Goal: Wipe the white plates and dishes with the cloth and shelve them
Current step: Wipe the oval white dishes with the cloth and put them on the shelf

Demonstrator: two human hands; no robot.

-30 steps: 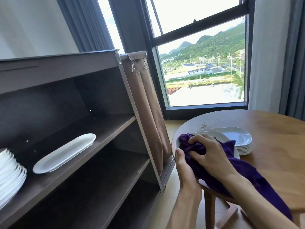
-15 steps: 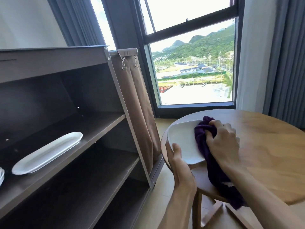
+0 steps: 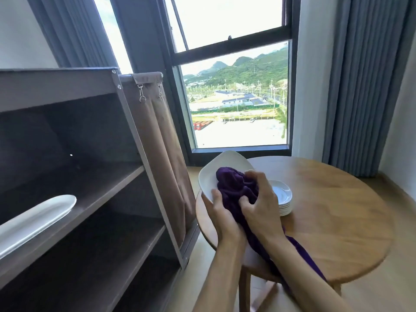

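From the head camera, the left hand (image 3: pixel 225 219) holds a white dish (image 3: pixel 221 171) by its near lower edge, thumb curled over the rim and the rest of the fingers hidden beneath it. The dish is tilted up, lifted over the left edge of the round wooden surface (image 3: pixel 333 212), its hollow facing the person. The right hand (image 3: pixel 262 204) has its grip closed round a bunched purple cloth (image 3: pixel 234 188), fingers curled into the folds, and presses the wad against the inside of the dish. The loose end of the cloth hangs back along the right forearm and trails over the near edge of the surface.

Just beside the right hand, partly hidden behind it, a stack of small white plates (image 3: pixel 284 200) stands on the surface.

To the left is a dark brown shelf unit (image 3: pixel 108 176), open at the front. On its upper shelf lies a long oval white platter (image 3: pixel 33 221), flat, its left end cut off by the frame. A brown fabric panel (image 3: pixel 162 158) hangs from metal clips on the unit's right side, between the unit and the surface.

Behind is a window (image 3: pixel 236 97) with hills and low buildings outside, flanked by grey curtains (image 3: pixel 360 86). No brand, label or writing can be read on any item.
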